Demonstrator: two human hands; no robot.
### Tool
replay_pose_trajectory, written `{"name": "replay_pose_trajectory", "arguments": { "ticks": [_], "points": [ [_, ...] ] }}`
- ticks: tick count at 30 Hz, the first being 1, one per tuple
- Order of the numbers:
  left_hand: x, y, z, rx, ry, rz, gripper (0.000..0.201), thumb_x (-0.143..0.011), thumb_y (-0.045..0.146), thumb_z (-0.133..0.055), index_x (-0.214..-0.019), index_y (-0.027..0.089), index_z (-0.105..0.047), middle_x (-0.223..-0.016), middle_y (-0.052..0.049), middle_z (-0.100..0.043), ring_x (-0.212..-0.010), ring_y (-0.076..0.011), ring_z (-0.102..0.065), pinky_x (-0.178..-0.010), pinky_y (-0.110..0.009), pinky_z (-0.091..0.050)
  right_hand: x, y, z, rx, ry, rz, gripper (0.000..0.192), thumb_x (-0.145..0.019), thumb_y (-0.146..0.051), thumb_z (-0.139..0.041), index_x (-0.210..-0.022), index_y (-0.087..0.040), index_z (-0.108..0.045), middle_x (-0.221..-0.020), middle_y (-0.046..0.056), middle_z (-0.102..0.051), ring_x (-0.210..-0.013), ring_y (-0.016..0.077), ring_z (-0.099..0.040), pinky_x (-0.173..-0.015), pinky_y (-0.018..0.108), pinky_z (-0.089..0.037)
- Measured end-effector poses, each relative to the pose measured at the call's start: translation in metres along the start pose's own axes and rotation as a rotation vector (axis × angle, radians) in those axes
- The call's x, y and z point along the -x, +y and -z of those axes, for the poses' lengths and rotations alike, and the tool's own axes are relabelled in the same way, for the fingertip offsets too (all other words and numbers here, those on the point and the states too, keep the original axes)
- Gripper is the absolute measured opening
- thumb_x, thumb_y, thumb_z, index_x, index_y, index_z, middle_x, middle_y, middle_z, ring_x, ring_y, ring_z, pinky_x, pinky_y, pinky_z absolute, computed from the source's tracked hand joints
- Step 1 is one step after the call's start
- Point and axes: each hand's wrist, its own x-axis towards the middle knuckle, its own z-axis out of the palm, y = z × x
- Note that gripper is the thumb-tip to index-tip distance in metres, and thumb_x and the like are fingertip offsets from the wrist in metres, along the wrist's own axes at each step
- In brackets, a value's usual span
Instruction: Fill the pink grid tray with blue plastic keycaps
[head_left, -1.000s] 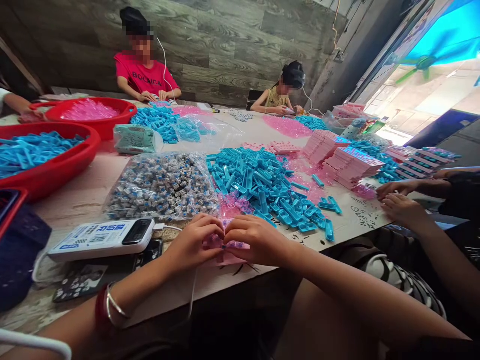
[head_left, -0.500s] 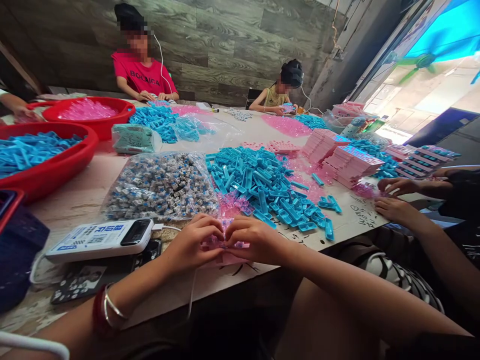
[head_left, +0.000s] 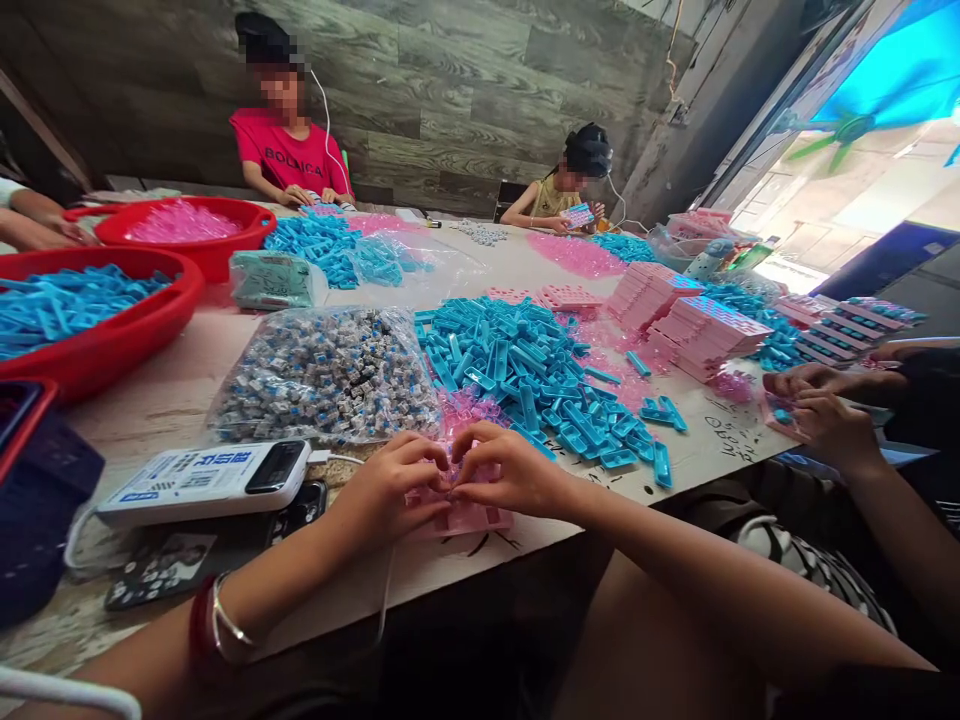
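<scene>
Left hand: our fingers pinch together on the pink tray.
Right hand: likewise clamped on it.
Hidden: tray's top, under our fingertips.
Tray: counter edge, before the blue pile.

— Where's your light coming from?
— Daylight floods in from your right, blowing out the doorway.
— Sharpness?
— The surface reads crisp mid-frame; your wide lens bends the edges, and faces are pixelated.

Left hand and right hand fingertips together, fingers curled, forearms angled inward, bangles on left wrist
</scene>
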Motion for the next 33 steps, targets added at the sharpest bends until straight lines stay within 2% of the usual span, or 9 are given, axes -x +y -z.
{"name": "replay_pose_trajectory", "arguments": {
  "ticks": [5, 8, 11, 14, 17, 19, 24, 27, 33],
  "points": [
    [-0.001, 0.001, 0.002, -0.003, -0.046, 0.031, 0.005, -0.079, 0.022, -0.065, -0.080, 0.020, -0.060, -0.100, -0.004, -0.062, -0.096, -0.0196, -0.053, -0.084, -0.035, -0.045, -0.014, 0.003, 0.000, -0.076, -0.103, -0.191, 0.011, -0.067, -0.014, -0.076, -0.064, -0.014, -0.065, -0.084, 0.002, -0.058, -0.083, 0.0140, -0.055, -0.076, 0.026, -0.044],
    [-0.001, 0.003, 0.007, -0.053, -0.105, 0.112, 0.038, -0.071, 0.035, -0.070, -0.102, 0.019, -0.054, -0.111, -0.008, -0.059, -0.107, -0.0248, -0.048, -0.092, -0.041, -0.042, -0.023, 0.005, 0.003, -0.107, -0.208, -0.260, 0.013, -0.063, -0.011, -0.077, -0.060, -0.013, -0.065, -0.079, 0.000, -0.055, -0.077, 0.0120, -0.054, -0.070, 0.023, -0.043],
    [0.001, 0.003, 0.009, -0.147, -0.164, 0.154, 0.075, -0.059, 0.051, -0.074, -0.119, 0.018, -0.042, -0.127, -0.013, -0.049, -0.121, -0.0315, -0.038, -0.102, -0.049, -0.033, -0.030, 0.006, 0.007, -0.116, -0.273, -0.282, 0.014, -0.064, -0.013, -0.078, -0.057, -0.013, -0.065, -0.076, 0.000, -0.053, -0.074, 0.0109, -0.052, -0.068, 0.022, -0.043],
    [0.004, 0.004, 0.009, -0.210, -0.245, 0.186, 0.091, -0.056, 0.050, -0.074, -0.130, 0.020, -0.031, -0.136, -0.015, -0.041, -0.126, -0.0338, -0.033, -0.104, -0.051, -0.029, -0.032, 0.006, 0.009, -0.085, -0.302, -0.272, 0.015, -0.064, -0.018, -0.079, -0.057, -0.014, -0.066, -0.072, 0.000, -0.053, -0.075, 0.0111, -0.051, -0.068, 0.022, -0.042],
    [0.005, 0.005, 0.009, -0.223, -0.275, 0.194, 0.086, -0.061, 0.047, -0.070, -0.131, 0.019, -0.030, -0.136, -0.016, -0.040, -0.125, -0.0343, -0.035, -0.102, -0.052, -0.029, -0.034, 0.005, 0.009, -0.039, -0.309, -0.300, 0.017, -0.063, -0.021, -0.080, -0.059, -0.013, -0.066, -0.070, 0.000, -0.054, -0.071, 0.0102, -0.050, -0.064, 0.021, -0.041],
    [0.004, 0.004, 0.009, -0.199, -0.277, 0.168, 0.082, -0.063, 0.049, -0.069, -0.130, 0.017, -0.033, -0.134, -0.017, -0.042, -0.124, -0.0339, -0.036, -0.103, -0.051, -0.029, -0.037, 0.004, 0.010, -0.039, -0.337, -0.377, 0.020, -0.061, -0.023, -0.081, -0.060, -0.012, -0.064, -0.065, -0.002, -0.054, -0.063, 0.0084, -0.049, -0.058, 0.020, -0.038],
    [0.000, 0.003, 0.010, -0.171, -0.298, 0.176, 0.081, -0.060, 0.050, -0.071, -0.125, 0.012, -0.039, -0.128, -0.018, -0.045, -0.120, -0.0343, -0.038, -0.102, -0.051, -0.031, -0.050, 0.007, 0.014, -0.184, -0.555, -0.581, 0.031, -0.057, -0.029, -0.082, -0.057, -0.012, -0.057, -0.049, -0.007, -0.050, -0.047, 0.0052, -0.044, -0.046, 0.019, -0.030],
    [0.000, 0.002, 0.009, -0.161, -0.292, 0.184, 0.081, -0.061, 0.051, -0.070, -0.125, 0.013, -0.038, -0.129, -0.018, -0.044, -0.121, -0.0343, -0.037, -0.102, -0.052, -0.031, -0.056, 0.011, 0.016, -0.206, -0.603, -0.598, 0.035, -0.054, -0.034, -0.083, -0.056, -0.012, -0.057, -0.050, -0.007, -0.052, -0.048, 0.0047, -0.044, -0.047, 0.019, -0.029],
    [0.002, 0.001, 0.008, -0.116, -0.293, 0.218, 0.087, -0.057, 0.054, -0.072, -0.126, 0.014, -0.037, -0.132, -0.018, -0.042, -0.123, -0.0346, -0.034, -0.103, -0.053, -0.029, -0.063, 0.015, 0.018, -0.102, -0.680, -0.597, 0.035, -0.054, -0.038, -0.083, -0.057, -0.012, -0.059, -0.051, -0.007, -0.052, -0.050, 0.0044, -0.041, -0.048, 0.020, -0.027]
  ]
}}
